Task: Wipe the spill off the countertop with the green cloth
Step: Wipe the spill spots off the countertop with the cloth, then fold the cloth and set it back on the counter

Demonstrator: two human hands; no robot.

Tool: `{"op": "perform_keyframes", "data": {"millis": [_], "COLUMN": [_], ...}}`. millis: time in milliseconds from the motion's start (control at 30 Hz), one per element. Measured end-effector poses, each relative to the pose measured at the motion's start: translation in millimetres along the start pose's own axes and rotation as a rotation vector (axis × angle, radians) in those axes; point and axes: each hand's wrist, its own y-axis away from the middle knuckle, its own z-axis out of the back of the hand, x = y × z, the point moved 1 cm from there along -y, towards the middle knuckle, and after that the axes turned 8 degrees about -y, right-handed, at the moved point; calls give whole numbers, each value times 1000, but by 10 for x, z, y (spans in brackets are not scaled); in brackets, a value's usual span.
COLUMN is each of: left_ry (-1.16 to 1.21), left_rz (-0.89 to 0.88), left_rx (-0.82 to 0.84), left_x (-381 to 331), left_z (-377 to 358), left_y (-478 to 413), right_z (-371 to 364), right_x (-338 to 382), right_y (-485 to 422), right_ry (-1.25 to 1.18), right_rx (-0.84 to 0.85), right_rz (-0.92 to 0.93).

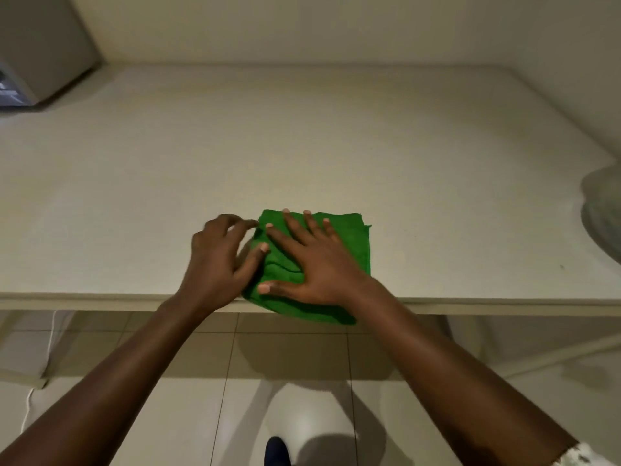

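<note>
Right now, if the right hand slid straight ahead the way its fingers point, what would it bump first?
Probably nothing: the right hand lies flat on the folded green cloth, and beyond it the pale countertop looks bare up to the wall.

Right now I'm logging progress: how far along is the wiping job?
Early or midway. The green cloth is folded at the counter's near edge, partly hanging over it. The right hand presses flat on it; the left hand touches its left edge. No spill shows on the bare counter, so I cannot tell what is left to wipe.
</note>
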Motion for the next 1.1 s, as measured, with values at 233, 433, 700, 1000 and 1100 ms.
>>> {"op": "perform_keyframes", "data": {"millis": [233,433,700,1000,1100], "left_ry": [-77,-150,-184,-190,-54], "left_rz": [-319,-350,-422,-464,-439], "left_rx": [283,446,402,472,567], "left_x": [-152,-176,-301,-417,-388], "left_z": [27,151,174,456,597], "left_y": [-179,-194,-145,-227,-338], "right_z": [243,282,266,504,807], "right_x": [-459,-490,-449,-223,-144], "right_y": [552,692,926,1090,1040], "right_ry": [127,122,132,72,-136], "right_rx": [-66,-56,-18,-259,-115], "right_rz": [-103,-139,-99,-27,-141]}}
